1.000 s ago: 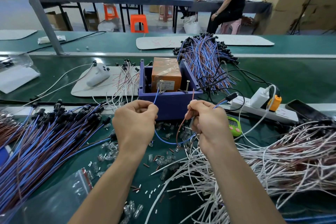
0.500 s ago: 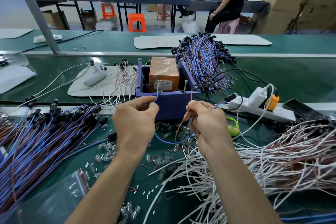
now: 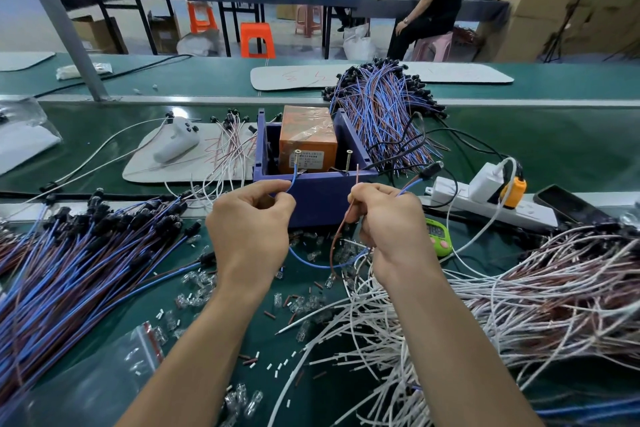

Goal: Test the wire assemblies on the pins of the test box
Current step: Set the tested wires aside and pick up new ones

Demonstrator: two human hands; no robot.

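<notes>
Wire assembly (image 3: 322,267): thin blue and brown leads, drooping loop.

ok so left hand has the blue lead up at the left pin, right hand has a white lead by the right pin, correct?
Not quite. In the head view the right hand holds a brown lead, not a white one, its tip up by the right pin. The rest stands: the left hand pinches the blue lead up at the left pin.
</notes>
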